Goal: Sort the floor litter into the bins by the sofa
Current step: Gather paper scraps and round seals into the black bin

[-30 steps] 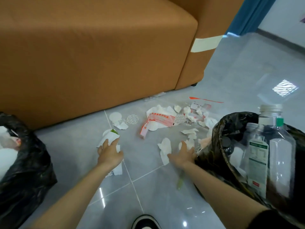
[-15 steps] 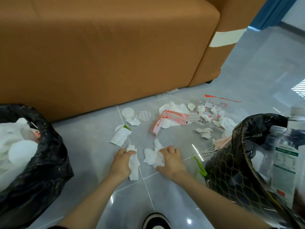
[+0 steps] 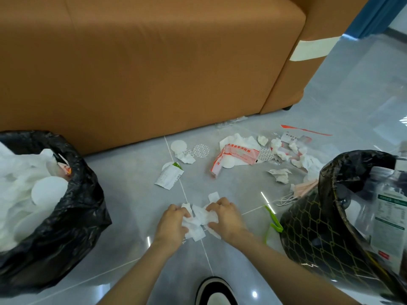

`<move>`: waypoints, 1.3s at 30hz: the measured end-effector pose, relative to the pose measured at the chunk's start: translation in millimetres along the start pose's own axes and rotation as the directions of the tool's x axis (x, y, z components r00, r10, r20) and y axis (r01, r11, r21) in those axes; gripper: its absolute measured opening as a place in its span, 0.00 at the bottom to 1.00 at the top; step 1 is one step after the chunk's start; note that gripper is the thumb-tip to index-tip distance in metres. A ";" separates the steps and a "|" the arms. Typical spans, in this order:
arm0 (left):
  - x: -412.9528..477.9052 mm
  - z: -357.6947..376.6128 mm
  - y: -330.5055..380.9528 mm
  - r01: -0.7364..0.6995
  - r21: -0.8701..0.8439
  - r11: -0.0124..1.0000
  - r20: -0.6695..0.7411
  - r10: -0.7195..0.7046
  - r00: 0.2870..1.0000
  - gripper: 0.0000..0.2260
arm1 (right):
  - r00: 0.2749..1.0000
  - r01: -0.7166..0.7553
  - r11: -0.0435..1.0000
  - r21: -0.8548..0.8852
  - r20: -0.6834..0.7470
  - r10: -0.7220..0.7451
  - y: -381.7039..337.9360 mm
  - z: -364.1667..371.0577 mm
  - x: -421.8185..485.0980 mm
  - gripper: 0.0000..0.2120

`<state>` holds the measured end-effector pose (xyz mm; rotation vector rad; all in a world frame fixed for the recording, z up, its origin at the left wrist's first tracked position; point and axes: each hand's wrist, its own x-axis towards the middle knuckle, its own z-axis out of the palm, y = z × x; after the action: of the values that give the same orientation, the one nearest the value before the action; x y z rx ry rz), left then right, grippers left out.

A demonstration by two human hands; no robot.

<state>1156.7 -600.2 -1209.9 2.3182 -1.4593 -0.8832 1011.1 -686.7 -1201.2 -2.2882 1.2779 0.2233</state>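
Observation:
Both hands meet low on the grey tiled floor, bunching white tissue scraps (image 3: 199, 219) between them. My left hand (image 3: 172, 222) grips the left side of the wad and my right hand (image 3: 224, 215) grips the right side. More litter lies beyond: a white and green wrapper (image 3: 169, 178), a red and white packet (image 3: 233, 156), round white discs (image 3: 178, 146), crumpled tissues (image 3: 280, 175). A black bag bin (image 3: 72, 208) holding white paper stands at the left. At the right a patterned bin (image 3: 308, 230) holds clear plastic bottles (image 3: 387, 208).
The brown sofa (image 3: 154, 62) fills the background, close behind the litter. A green plastic strip (image 3: 273, 223) and a pink face mask (image 3: 304, 188) lie against the right bin. My shoe (image 3: 217, 292) shows at the bottom edge.
My hands have drawn together from apart, sweeping the separate tissue scraps into one wad gripped between them. The view has shifted left, showing more of the left bin.

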 end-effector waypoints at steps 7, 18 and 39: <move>-10.0 0.5 3.8 0.054 -0.007 0.999 -0.039 -0.054 0.998 0.09 | 1.000 -0.019 1.000 0.021 -0.009 0.020 -2.2 6.1 -5.0 0.14; -17.5 -61.1 22.1 -0.024 -0.306 0.952 -0.339 -0.085 0.937 0.08 | 0.950 0.071 0.868 0.491 -0.299 0.091 -32.1 -50.8 -15.6 0.06; -128.9 -241.3 -65.5 0.105 -0.271 0.957 -0.740 -0.277 0.613 0.14 | 0.771 0.634 0.660 0.403 -0.397 -0.498 -285.1 -94.0 -19.8 0.13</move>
<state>1313.1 -479.5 -1009.8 2.2553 -0.7055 0.0111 1228.4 -596.5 -1013.7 -2.1296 0.5366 -0.5969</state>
